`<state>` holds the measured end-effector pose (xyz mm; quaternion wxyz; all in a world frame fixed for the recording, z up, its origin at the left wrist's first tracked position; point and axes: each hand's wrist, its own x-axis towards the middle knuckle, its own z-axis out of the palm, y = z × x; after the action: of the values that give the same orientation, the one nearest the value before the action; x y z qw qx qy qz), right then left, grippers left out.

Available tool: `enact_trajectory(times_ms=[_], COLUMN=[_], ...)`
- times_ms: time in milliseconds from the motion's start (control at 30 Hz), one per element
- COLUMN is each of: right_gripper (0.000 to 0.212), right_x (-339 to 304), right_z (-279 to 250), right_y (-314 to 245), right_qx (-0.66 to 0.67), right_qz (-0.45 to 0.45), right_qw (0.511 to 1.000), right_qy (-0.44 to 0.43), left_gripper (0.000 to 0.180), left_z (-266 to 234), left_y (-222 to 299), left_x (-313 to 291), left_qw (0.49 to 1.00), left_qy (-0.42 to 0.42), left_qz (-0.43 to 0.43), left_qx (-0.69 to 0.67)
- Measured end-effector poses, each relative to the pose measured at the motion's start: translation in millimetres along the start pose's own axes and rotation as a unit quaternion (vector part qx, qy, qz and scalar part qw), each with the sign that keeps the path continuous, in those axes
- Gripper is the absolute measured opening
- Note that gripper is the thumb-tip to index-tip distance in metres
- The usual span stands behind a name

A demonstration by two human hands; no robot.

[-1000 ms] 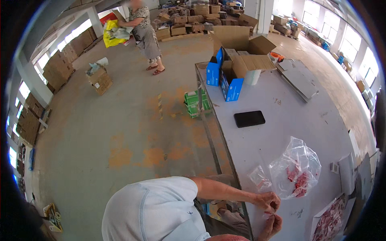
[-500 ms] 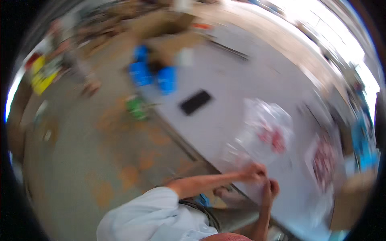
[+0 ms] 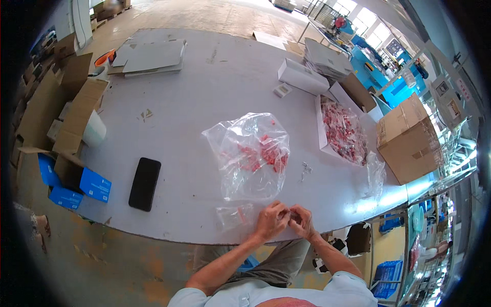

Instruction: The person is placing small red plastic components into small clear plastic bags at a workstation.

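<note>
The crumpled, clear bag (image 3: 245,185) holds red pieces (image 3: 271,152).

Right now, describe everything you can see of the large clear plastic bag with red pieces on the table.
The large clear plastic bag lies crumpled on the pale grey tabletop. Its thin-looking film is glossy and wrinkled, with one corner spreading toward the upper left. Small red pieces show through it, clustered mostly on its right side; their exact shape is unclear. Its near edge lies close to the bare left hand; whether they touch is hard to tell.
</note>
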<state>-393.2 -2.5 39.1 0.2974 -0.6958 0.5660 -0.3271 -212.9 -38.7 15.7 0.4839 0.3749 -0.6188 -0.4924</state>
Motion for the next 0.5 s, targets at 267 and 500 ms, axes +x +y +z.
enact_trajectory(times_ms=[267, 500], right_gripper=[0.028, 0.030], right_x=[14, 10], right_z=[5, 8], right_y=[-6, -1], right_qx=[-0.035, -0.052], right_qz=[-0.035, -0.051], right_qw=[0.999, 0.997], right_qy=[-0.009, -0.008], left_gripper=[0.006, 0.007], left_z=[-9, -8], left_y=[7, 3], left_x=[5, 1], left_qw=[1.000, 1.000], left_qy=[-0.001, -0.007], left_qz=[-0.019, -0.012], left_qx=[-0.013, -0.015])
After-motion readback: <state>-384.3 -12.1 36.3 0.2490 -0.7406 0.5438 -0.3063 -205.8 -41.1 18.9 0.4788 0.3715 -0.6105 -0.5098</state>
